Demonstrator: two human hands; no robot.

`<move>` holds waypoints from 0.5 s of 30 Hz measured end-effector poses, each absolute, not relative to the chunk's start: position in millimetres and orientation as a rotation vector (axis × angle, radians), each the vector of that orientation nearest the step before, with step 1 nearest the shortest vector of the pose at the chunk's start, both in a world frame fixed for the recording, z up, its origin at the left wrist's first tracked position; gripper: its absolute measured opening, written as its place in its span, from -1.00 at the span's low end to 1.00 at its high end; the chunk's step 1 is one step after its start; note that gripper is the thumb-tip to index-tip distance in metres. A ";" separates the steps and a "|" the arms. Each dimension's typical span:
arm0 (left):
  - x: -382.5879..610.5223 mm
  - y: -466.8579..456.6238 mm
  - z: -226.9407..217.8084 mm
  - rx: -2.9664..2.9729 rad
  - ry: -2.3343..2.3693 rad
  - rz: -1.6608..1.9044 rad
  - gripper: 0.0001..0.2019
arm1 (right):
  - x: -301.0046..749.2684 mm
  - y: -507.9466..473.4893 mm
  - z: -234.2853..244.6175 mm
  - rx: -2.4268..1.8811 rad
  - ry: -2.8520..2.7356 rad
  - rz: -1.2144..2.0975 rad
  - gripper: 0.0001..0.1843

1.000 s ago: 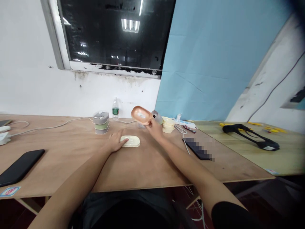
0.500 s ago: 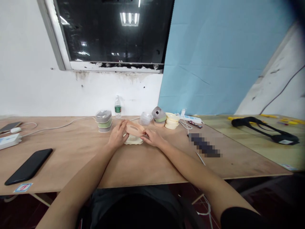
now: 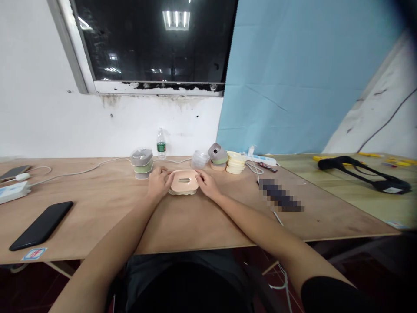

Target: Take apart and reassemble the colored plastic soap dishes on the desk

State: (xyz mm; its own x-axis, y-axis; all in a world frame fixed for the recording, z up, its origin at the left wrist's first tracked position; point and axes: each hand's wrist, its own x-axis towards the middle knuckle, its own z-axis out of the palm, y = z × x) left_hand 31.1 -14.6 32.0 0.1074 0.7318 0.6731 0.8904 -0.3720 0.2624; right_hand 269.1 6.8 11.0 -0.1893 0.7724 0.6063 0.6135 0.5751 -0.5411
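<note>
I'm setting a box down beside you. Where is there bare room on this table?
Bare plywood lies between the black phone and your left hand, and in front of the peach soap dish. It is crowded behind the dish: stacked round containers, a clear plastic piece, stacked cream discs.

Phone [image 3: 281, 196] under pixelated blur
</note>
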 end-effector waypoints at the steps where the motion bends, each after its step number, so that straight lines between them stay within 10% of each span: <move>1: 31.4 -12.5 30.6 -2.165 -1.713 -1.036 -0.56 | 266.9 9.9 9.7 -1.153 -1.919 0.260 -0.57; 15: 23.0 31.1 7.7 -2.431 -2.186 -0.987 -0.68 | 249.1 43.5 1.1 -1.562 -1.969 0.354 -0.71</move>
